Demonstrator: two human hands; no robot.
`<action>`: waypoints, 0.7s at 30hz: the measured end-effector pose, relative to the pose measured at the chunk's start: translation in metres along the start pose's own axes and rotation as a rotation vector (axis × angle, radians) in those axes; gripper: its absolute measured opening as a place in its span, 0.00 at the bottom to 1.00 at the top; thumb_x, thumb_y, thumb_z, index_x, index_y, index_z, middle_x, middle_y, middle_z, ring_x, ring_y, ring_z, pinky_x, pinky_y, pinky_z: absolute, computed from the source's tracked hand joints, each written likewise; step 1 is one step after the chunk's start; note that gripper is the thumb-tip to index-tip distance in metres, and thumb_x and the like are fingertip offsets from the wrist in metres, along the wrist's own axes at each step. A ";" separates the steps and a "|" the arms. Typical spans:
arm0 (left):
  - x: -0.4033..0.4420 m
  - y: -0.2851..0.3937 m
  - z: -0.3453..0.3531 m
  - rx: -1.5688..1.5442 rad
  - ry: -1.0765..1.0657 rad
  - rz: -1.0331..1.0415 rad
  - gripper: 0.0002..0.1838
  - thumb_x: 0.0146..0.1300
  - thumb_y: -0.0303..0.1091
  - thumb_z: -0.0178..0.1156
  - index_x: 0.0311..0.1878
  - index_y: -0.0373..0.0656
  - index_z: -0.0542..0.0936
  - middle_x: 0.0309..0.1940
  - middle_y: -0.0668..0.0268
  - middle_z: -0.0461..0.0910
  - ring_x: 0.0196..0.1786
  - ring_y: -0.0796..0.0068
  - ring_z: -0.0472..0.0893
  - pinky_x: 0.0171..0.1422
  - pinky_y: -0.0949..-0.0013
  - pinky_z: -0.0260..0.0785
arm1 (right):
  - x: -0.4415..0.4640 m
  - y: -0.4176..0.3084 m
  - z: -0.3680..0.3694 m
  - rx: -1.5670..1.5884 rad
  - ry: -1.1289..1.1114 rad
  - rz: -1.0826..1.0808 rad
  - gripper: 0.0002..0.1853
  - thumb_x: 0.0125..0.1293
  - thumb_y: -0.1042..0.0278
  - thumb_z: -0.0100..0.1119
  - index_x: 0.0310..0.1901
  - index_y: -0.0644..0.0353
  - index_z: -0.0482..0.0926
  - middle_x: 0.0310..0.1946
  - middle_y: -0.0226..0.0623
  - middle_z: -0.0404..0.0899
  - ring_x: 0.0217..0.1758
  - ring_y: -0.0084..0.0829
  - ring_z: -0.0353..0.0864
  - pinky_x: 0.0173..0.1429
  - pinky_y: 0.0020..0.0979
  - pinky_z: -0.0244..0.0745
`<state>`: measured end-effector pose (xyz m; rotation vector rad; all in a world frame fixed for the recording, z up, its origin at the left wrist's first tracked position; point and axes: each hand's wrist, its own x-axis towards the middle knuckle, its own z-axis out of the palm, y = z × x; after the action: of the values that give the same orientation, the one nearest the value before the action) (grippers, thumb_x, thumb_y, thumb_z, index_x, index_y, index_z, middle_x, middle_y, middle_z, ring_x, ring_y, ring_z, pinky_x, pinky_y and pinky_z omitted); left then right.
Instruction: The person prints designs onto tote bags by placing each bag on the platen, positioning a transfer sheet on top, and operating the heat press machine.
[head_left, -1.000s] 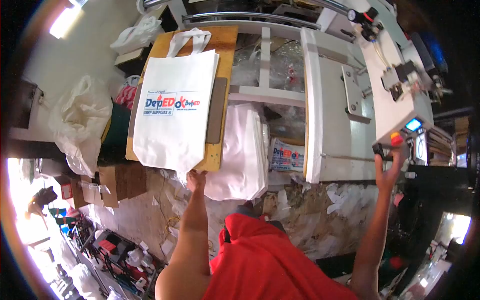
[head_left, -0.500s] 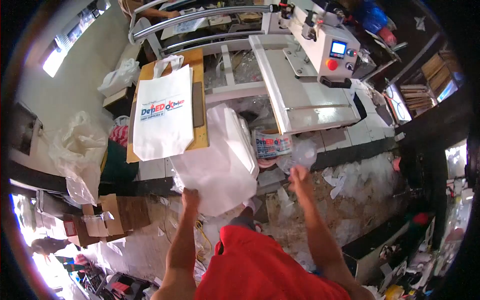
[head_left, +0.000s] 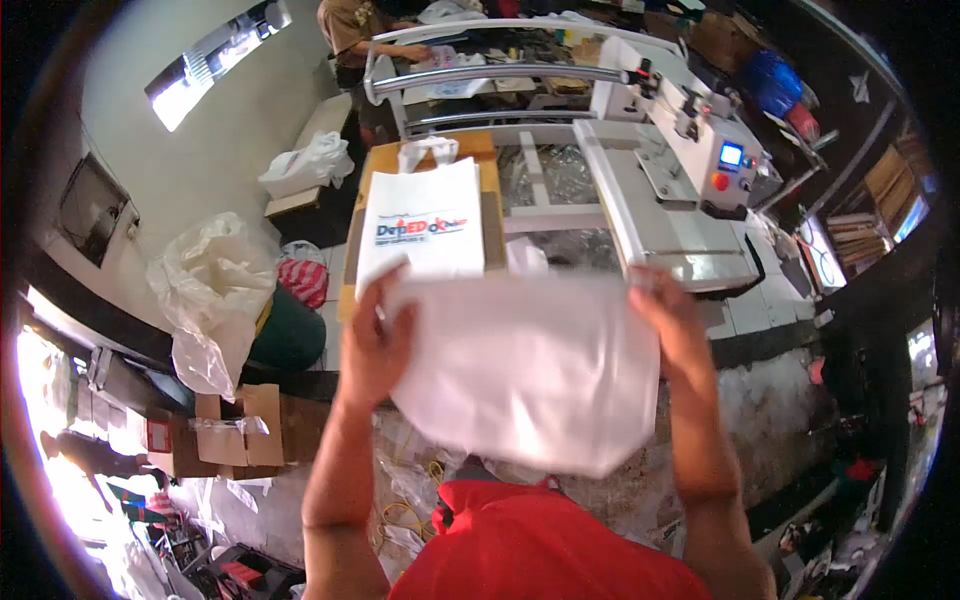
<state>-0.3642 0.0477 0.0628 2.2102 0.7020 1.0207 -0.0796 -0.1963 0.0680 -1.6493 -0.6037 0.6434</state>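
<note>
Between my hands a blank white bag [head_left: 525, 370] is held up in front of me, smeared by motion. My left hand [head_left: 375, 345] grips its upper left side, and my right hand [head_left: 668, 315] grips the upper right corner. Any handles on it are hidden. Beyond it, a white tote bag with blue and red print [head_left: 428, 205] lies flat, its handles pointing away from me. Under that one is a brown board [head_left: 490, 180], partly covered at its near end by the bag I hold.
A white press machine [head_left: 690, 220] with a lit display stands at the back right. A metal roller bar [head_left: 500, 77] crosses the back. At the left are a plastic sack [head_left: 215, 285] and an opened cardboard box [head_left: 250, 430]. Another person [head_left: 350, 40] works at the far side.
The blank white bag has risen from low beside the board to in front of me. My right hand, near a clear plastic piece before, now holds the bag too. The view has tilted up.
</note>
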 end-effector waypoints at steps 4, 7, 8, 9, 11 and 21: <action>0.103 -0.009 -0.088 0.200 0.637 0.564 0.25 0.72 0.26 0.58 0.71 0.37 0.68 0.53 0.53 0.79 0.46 0.67 0.81 0.51 0.65 0.76 | 0.050 -0.123 0.088 -0.035 0.288 -1.116 0.18 0.75 0.77 0.59 0.64 0.67 0.74 0.52 0.38 0.79 0.48 0.21 0.78 0.53 0.21 0.75; 0.137 -0.084 -0.119 -0.108 0.937 0.611 0.24 0.74 0.27 0.55 0.71 0.36 0.65 0.53 0.54 0.79 0.49 0.61 0.80 0.54 0.61 0.75 | 0.100 -0.137 0.145 -0.113 0.474 -1.426 0.17 0.77 0.76 0.53 0.64 0.70 0.74 0.49 0.43 0.79 0.42 0.28 0.78 0.46 0.27 0.75; 0.149 -0.119 -0.121 -0.383 0.997 0.537 0.24 0.75 0.27 0.53 0.71 0.35 0.64 0.53 0.54 0.79 0.50 0.59 0.79 0.56 0.59 0.74 | 0.121 -0.126 0.163 -0.199 0.531 -1.421 0.17 0.77 0.74 0.52 0.64 0.70 0.74 0.47 0.44 0.79 0.41 0.32 0.77 0.45 0.31 0.75; 0.173 -0.135 -0.102 0.418 1.066 0.686 0.22 0.74 0.26 0.53 0.69 0.35 0.68 0.52 0.54 0.80 0.48 0.57 0.76 0.55 0.57 0.70 | 0.143 -0.116 0.182 -0.285 0.592 -1.413 0.18 0.78 0.72 0.52 0.64 0.71 0.74 0.44 0.45 0.78 0.40 0.37 0.77 0.44 0.35 0.74; 0.176 -0.180 -0.064 0.483 0.504 0.317 0.26 0.68 0.22 0.54 0.70 0.44 0.74 0.46 0.53 0.78 0.39 0.54 0.72 0.49 0.53 0.68 | 0.208 -0.067 0.239 -0.280 0.418 -1.164 0.18 0.73 0.75 0.55 0.63 0.59 0.79 0.41 0.44 0.80 0.43 0.42 0.80 0.49 0.41 0.75; 0.072 -0.346 0.061 0.506 -0.130 -0.355 0.26 0.71 0.38 0.56 0.73 0.53 0.74 0.49 0.55 0.74 0.55 0.53 0.77 0.58 0.40 0.66 | 0.255 0.185 0.289 -0.792 0.245 -0.501 0.14 0.66 0.74 0.60 0.53 0.55 0.83 0.42 0.48 0.77 0.49 0.53 0.76 0.55 0.49 0.73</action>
<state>-0.3475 0.3137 -0.1770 2.4095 1.3510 0.5545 -0.0935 0.1534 -0.1771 -2.1317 -1.1290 -0.2081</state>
